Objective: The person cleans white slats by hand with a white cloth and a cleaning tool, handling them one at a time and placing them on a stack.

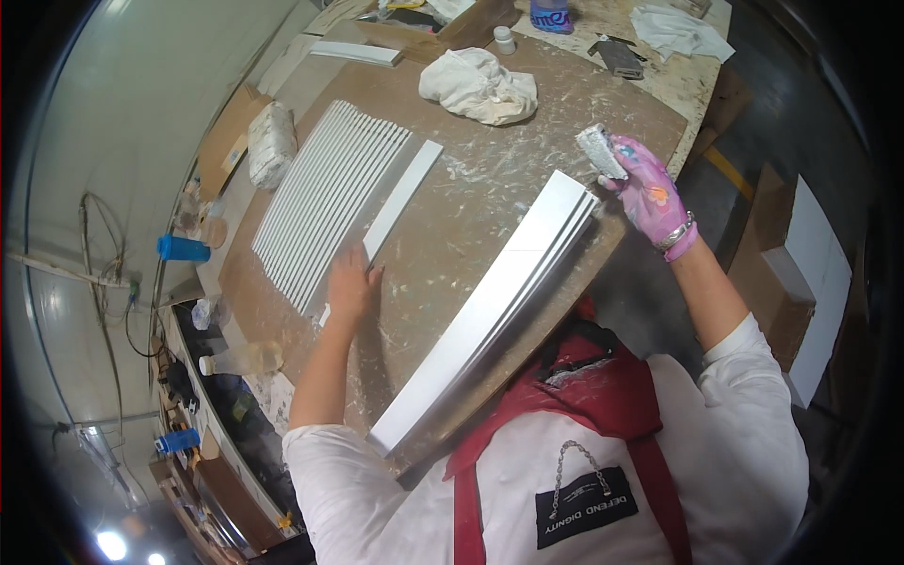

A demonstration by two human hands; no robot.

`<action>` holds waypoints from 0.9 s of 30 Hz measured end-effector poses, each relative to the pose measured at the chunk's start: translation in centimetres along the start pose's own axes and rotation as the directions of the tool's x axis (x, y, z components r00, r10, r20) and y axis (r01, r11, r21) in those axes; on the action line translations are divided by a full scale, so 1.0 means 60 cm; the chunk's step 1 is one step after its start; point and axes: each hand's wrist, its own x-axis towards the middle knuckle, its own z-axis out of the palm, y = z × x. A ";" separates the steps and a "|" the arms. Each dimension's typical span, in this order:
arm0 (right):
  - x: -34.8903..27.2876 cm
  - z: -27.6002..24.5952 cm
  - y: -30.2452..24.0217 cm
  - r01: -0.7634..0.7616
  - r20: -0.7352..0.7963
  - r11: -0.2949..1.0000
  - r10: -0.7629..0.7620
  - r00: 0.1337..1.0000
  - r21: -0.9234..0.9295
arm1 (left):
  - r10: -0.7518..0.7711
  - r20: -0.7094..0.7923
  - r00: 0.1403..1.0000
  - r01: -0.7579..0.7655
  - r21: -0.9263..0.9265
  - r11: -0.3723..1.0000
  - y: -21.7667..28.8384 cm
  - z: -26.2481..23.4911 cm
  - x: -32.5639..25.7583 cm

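Observation:
My bare left hand [350,282] lies over a narrow white strip [403,198], its fingers on one side and the thumb on the other. To the left of it, a row of similar thin white strips [330,193] is laid out side by side. In a pink patterned glove, my right hand [652,196] is raised near the table's right edge, closed around a small white-crusted block [601,153]. Just below that hand begins a stack of long white boards [490,306], which slants across the near side of the table toward my left forearm.
The brown tabletop [471,198] is smeared white. A crumpled white cloth [478,87], a small white jar [505,40] and a cardboard box [461,28] are at the back. A wrapped bundle [272,146] and a blue bottle [184,249] stand left; cartons [782,264] are right.

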 end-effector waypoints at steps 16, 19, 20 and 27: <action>0.047 0.030 -0.086 -0.151 -0.001 0.988 0.151 0.989 -0.016 | -0.011 -0.007 1.000 0.007 -0.456 0.890 0.257 -0.272 -0.259; 0.063 0.040 -0.089 -0.153 0.073 0.982 0.162 0.984 -0.111 | -0.011 -0.057 0.998 -0.010 -0.349 0.937 0.280 -0.261 -0.267; 0.066 0.041 -0.094 -0.111 0.136 0.973 0.140 0.981 -0.203 | 0.015 -0.124 0.992 -0.046 -0.251 0.967 0.286 -0.259 -0.263; 0.092 0.038 -0.101 0.184 0.361 0.778 0.059 0.931 -0.601 | -0.046 -0.193 0.980 -0.006 -0.261 0.965 0.325 -0.215 -0.231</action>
